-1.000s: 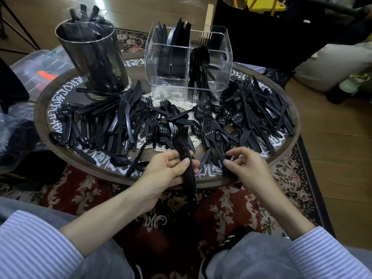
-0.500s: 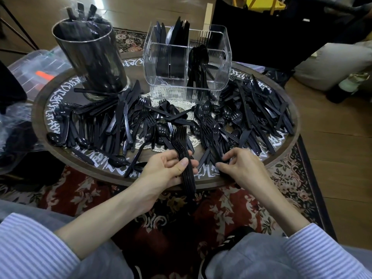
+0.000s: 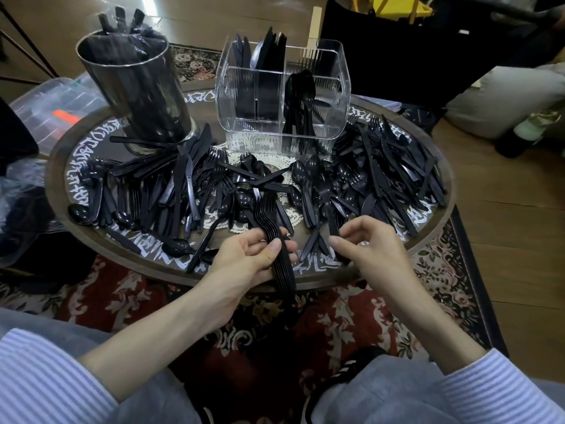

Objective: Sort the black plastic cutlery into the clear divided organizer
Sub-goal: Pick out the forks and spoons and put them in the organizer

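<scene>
Currently: left hand (image 3: 244, 255) gripping stack of forks (image 3: 273, 237), thumb pressed over handles, at near table (image 3: 128, 258) edge. Right hand (image 3: 367, 249) pinching single fork (image 3: 328, 206) by handle, fingers curled. Organizer (image 3: 282, 96) upright at far side, knives left compartment, spoons right. Loose cutlery (image 3: 394, 172) scattered between.

The left hand (image 3: 247, 258) covers the middle of the stacked forks (image 3: 272, 221), so their count cannot be told. The right hand (image 3: 367, 249) hides the lower handle of the piece (image 3: 328, 206) it pinches. Cutlery inside the dark metal cup (image 3: 137, 87) is mostly hidden, and the organizer (image 3: 330, 117) ribbing blurs its contents.
</scene>
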